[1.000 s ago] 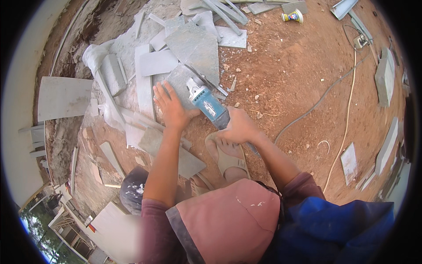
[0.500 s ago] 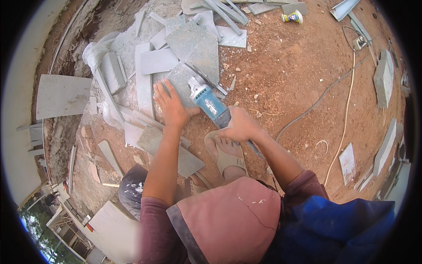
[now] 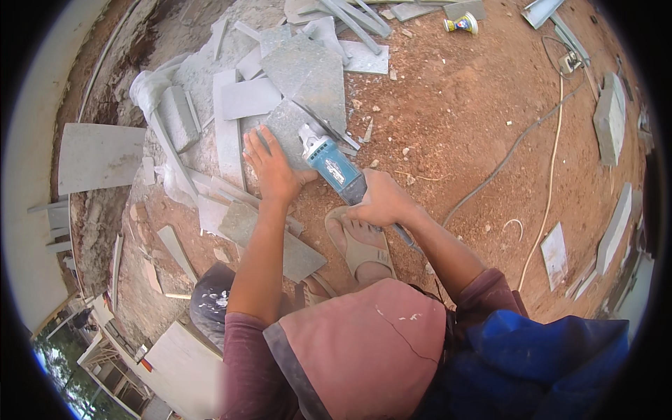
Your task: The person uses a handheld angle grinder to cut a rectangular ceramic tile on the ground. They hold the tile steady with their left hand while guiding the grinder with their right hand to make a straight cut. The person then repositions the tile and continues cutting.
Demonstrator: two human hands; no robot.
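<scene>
My right hand (image 3: pixel 385 197) is wrapped round the black rear grip of a blue angle grinder (image 3: pixel 337 164). The grinder's head and disc point up and left, at the right edge of a grey stone tile (image 3: pixel 285 117). Pressed flat on that tile, with fingers spread, is my left hand (image 3: pixel 274 166). A thin strip of stone lies beside the disc. Whether the disc touches the stone I cannot tell. Under and beyond the tile is a larger grey stone slab (image 3: pixel 308 66).
Cut tile pieces (image 3: pixel 252 98) and strips lie around the slab. My sandalled foot (image 3: pixel 364 241) is just below the grinder. A grey cable (image 3: pixel 500 164) and a pale cord (image 3: pixel 553 182) cross the dirt on the right. A small tub (image 3: pixel 460 24) lies at the far side.
The view has shifted very slightly. Both hands, the grinder and the tile keep nearly the same places.
</scene>
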